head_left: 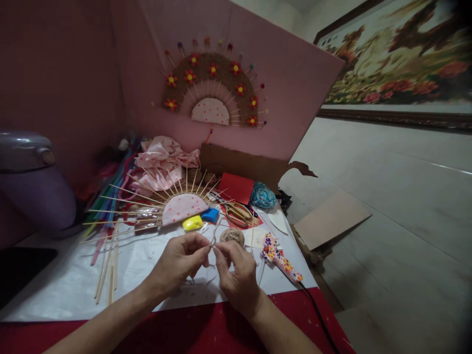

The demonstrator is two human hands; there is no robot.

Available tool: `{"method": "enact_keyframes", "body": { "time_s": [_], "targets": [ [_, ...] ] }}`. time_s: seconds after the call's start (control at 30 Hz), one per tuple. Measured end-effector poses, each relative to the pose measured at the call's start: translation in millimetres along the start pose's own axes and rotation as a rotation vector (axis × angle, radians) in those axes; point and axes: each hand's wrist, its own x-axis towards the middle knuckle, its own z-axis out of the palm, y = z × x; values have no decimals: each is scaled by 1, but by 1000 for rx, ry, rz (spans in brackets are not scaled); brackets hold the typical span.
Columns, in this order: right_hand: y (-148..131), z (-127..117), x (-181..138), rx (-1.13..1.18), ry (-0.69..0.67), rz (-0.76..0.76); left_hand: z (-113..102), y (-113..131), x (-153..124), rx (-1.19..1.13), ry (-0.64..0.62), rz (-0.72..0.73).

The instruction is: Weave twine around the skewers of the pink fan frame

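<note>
My left hand (180, 256) and my right hand (239, 275) meet above the white sheet, each pinching a thin strand of twine (214, 237) between thumb and fingers. A loose end of it rises behind the fingertips. Just beyond the right hand lies a ball of twine (233, 236), partly hidden by that hand. Farther back is a half-round piece (184, 209) covered in pink dotted cloth, with thin wooden sticks fanning out from its curved edge. Yellow (192, 223) and blue (210, 215) packets lie along its straight edge.
A flower-patterned glue gun (282, 260) lies at right, its cord running off the front. Gold-handled scissors (238, 215), blue yarn (262, 195) and red card (236, 188) sit behind. Loose sticks (106, 270) lie at left. A decorated fan shape (214, 69) is on the upright pink board.
</note>
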Motion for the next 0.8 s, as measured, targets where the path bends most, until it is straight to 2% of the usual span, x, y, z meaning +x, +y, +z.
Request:
{"method": "enact_keyframes", "body": {
  "time_s": [0.13, 0.27, 0.37, 0.47, 0.67, 0.73, 0.8],
  "targets": [
    [2, 0, 1, -27, -21, -68, 0, -3, -2, 115, 26, 92],
    [1, 1, 1, -50, -43, -81, -2, -2, -4, 176, -20, 140],
    [0, 3, -1, -106, -16, -71, -2, 1, -3, 149, -40, 88],
    [2, 5, 0, -137, 16, -34, 0, 5, -3, 13, -46, -26],
    [13, -2, 7, -47, 138, 195, 1, 9, -3, -263, -50, -156],
    [10, -7, 6, -6, 125, 144, 0, 9, -1, -296, -43, -156],
    [3, -8, 3, 30, 46, -13, -1, 8, 0, -318, -24, -139]
  ]
}}
